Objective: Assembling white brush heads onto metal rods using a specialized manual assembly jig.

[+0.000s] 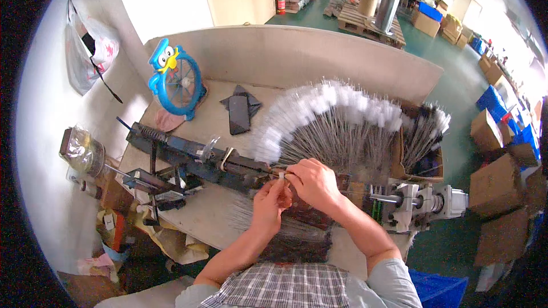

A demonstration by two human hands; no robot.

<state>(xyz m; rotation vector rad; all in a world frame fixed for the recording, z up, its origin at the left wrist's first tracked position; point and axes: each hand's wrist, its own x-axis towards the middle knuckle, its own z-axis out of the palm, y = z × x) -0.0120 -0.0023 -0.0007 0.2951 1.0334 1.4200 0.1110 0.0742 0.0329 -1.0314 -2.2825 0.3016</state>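
Note:
My left hand (270, 204) is closed in a pinch, with a small white piece (281, 175) at its fingertips. Just to its right, my right hand (314, 183) has its fingers curled together near the same piece; what they grip is hidden. Both hands are over the right end of a long dark metal fixture (211, 162). Behind them, a wide fan of wire-stemmed brushes (337, 114) with white bristle tips covers the table. Thin bare wires (242, 215) lie to the left of my left wrist.
A motorised clamp unit (419, 201) stands at the table's right. More brushes stand in a cardboard box (435, 166). Farther back are a phone (239, 115) and a blue duck-shaped fan (180, 82). A low board (319, 45) borders the table's far side.

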